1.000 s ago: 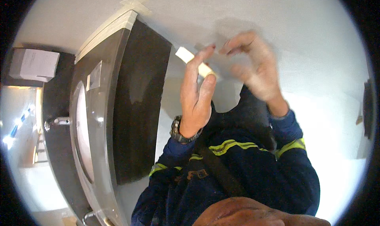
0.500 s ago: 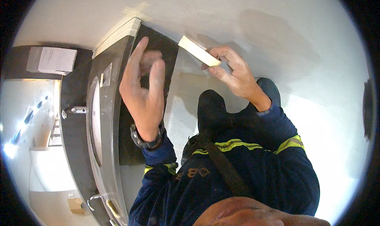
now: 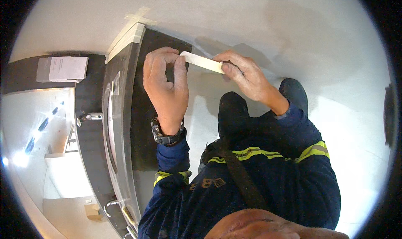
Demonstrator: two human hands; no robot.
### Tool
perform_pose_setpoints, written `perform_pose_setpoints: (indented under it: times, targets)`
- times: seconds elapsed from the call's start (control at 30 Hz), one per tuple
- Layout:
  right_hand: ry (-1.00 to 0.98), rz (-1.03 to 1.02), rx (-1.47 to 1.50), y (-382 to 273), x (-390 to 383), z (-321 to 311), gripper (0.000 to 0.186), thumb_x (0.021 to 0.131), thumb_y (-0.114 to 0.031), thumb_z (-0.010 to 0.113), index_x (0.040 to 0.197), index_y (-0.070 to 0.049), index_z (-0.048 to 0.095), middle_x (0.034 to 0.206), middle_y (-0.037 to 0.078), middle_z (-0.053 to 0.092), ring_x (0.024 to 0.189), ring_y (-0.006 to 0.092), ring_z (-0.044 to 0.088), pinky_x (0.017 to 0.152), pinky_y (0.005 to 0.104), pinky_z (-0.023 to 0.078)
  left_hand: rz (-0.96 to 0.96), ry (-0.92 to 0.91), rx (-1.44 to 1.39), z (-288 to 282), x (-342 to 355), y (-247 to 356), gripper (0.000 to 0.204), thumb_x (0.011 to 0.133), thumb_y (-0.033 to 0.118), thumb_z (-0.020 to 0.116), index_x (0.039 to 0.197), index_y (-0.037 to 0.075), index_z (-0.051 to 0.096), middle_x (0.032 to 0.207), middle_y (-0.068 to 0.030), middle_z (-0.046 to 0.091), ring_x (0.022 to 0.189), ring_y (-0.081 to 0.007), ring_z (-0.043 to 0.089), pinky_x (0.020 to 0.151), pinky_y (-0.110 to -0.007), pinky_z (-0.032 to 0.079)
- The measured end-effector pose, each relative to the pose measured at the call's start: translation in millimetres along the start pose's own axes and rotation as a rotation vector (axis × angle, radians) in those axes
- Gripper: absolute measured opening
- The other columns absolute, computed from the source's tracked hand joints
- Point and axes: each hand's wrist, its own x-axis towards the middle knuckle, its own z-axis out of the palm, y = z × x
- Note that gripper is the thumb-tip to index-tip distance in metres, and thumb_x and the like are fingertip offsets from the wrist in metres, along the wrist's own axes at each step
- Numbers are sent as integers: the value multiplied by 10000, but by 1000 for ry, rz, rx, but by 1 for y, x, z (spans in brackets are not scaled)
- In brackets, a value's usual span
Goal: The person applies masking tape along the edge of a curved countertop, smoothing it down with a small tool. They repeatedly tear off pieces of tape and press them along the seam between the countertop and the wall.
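A cream roll of masking tape (image 3: 203, 62), seen nearly edge-on, is held up in front of the wall. My right hand (image 3: 247, 75) grips its right end between thumb and fingers. At the other end, my left hand (image 3: 168, 78) has its thumb tip against the tape and its fingers curled in, closed at that edge. Whether a loose tape end lies between those fingertips is too small to see. Pale dust coats the fingers of both hands. Strips of masking tape (image 3: 126, 41) cover the top corner of the dark door frame (image 3: 147, 96) beside my left hand.
A grey wall (image 3: 234, 17) rises just beyond my hands. At left stands a dark door with a lever handle (image 3: 90, 118) and a paper sheet (image 3: 63, 69) on it. Through the opening is a bright room with a cardboard box (image 3: 93, 212). My legs (image 3: 232, 113) are below.
My left hand was apart with fingers spread; it has moved right and closed at the tape roll's left end. The roll has turned to a flatter angle in my right hand.
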Motion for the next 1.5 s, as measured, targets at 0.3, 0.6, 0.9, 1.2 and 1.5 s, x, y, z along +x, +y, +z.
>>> perform_pose_setpoints:
  times: [0.3, 0.6, 0.9, 1.2, 1.5]
  targets:
    - [187, -142, -256, 90, 5, 32, 355, 1042, -271, 627, 1366, -125, 621, 1088, 147, 741, 940, 367, 726, 781, 478, 580, 218, 175, 693, -11, 63, -56, 152, 922, 196, 746, 963, 50, 740, 1312, -151, 674, 1293, -402, 539, 1094, -524, 430]
    - [226, -176, -340, 106, 51, 64, 330, 1054, -184, 570, 1370, -117, 639, 1220, 172, 705, 1046, 373, 695, 916, 488, 571, 152, -8, 771, -12, 78, -52, 118, 872, 171, 781, 912, 66, 749, 1357, -159, 632, 1297, -410, 537, 1087, -506, 450]
    - [163, -148, -234, 109, 61, 70, 293, 1014, -192, 615, 1285, -108, 684, 1224, 166, 715, 1085, 383, 690, 944, 483, 565, 154, -135, 610, -40, 58, -10, 103, 875, 112, 789, 903, 42, 719, 1202, -151, 701, 1160, -358, 620, 1016, -463, 473]
    - [14, -203, -156, 79, 42, 60, 293, 953, -155, 706, 1225, -47, 694, 1202, 133, 608, 1076, 337, 649, 923, 446, 526, 98, -441, 496, -116, 66, -13, 113, 885, 46, 779, 923, -6, 687, 1036, -151, 692, 972, -317, 646, 885, -396, 503]
    - [220, -313, -430, 40, 40, 54, 203, 942, -167, 719, 1098, -36, 724, 1347, 130, 596, 1169, 367, 630, 991, 435, 518, 260, -461, 449, -74, 110, -43, 133, 918, 137, 758, 965, 23, 706, 978, -110, 659, 938, -317, 617, 823, -410, 486]
